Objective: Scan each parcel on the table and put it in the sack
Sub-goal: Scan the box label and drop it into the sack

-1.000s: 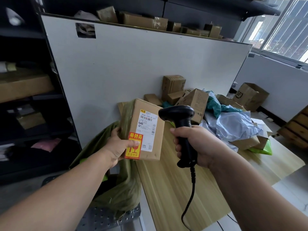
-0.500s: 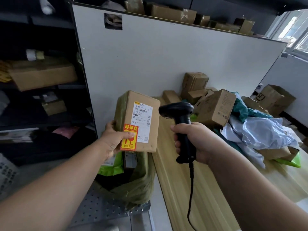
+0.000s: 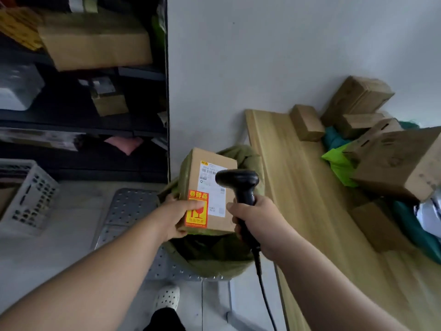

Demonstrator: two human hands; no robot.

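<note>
Running from near to far on the right, a pale wooden table against a grey wall, piled at its far right with boxes and bags. Dark shelves on the left, a white crate below. Over the green sack, the parcel gripped by the left hand; just right, the scanner clasped in the right hand, its head covering part of the label.

Brown parcel, olive-green sack
</note>
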